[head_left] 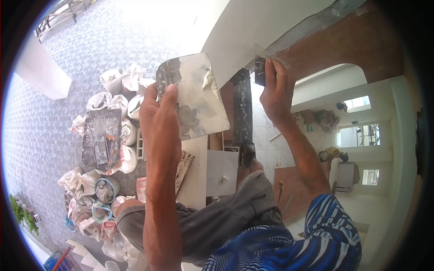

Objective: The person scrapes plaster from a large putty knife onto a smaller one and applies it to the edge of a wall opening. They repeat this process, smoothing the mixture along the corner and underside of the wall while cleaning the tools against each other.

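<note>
My left hand grips a flat palette board by its left edge, the thumb lying on its face. Pale putty is heaped near the board's right edge, and grey smears mark the rest. Raised to the right, my right hand is closed on a thin scraper with a dark, worn surface. The scraper is close to the white wall edge; whether it touches cannot be seen. Beyond it, a grey strip borders a brown surface.
Below on the left are several white sacks, a stained board and a bucket on patterned paving. A dark plank runs near my foot. Several people are in the room at right.
</note>
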The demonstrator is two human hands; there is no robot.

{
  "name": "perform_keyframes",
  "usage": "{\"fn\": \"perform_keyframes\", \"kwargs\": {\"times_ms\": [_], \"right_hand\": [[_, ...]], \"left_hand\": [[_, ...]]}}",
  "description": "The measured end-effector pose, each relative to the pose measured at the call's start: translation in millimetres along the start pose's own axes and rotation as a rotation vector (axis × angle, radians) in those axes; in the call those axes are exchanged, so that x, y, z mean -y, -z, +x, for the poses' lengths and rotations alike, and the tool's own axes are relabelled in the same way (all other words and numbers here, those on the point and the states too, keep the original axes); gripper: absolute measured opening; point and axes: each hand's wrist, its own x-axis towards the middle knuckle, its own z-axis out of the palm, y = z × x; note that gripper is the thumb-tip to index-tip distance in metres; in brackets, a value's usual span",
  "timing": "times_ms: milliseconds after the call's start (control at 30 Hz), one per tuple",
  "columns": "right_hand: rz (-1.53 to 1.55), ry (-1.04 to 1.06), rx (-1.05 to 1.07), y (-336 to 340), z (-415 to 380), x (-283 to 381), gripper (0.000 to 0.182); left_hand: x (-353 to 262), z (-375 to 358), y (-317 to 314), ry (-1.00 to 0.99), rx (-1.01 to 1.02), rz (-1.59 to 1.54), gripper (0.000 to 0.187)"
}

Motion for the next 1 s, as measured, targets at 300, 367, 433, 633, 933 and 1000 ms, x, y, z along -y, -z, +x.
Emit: {"fn": "perform_keyframes", "kwargs": {"times_ms": [300,367,433,633,933,1000], "right_hand": [[0.272,-0.045,0.371,-51,-76,29,0.045],[0.354,-0.061,0.361,-36,-82,37,0.042],[0.494,-0.141,0.374,-18,-78,40,0.04],[0.917,-0.341,0.47,89,18,32,0.046],[0.709,0.151,0.409,103,49,36,0.06],[0.697,0.193,0.445,98,45,35,0.058]], "left_hand": [[3,4,3,-0.001,0.026,0.002,0.044],[7,8,5,0.008,0.003,0.051,0.044],[10,9,8,0.019,-0.034,0.071,0.042],[11,10,2,-0.034,0.011,0.09,0.032],[25,9,-2,-0.111,0.032,0.28,0.036],[28,9,-2,-0.128,0.033,0.341,0.035]]}}
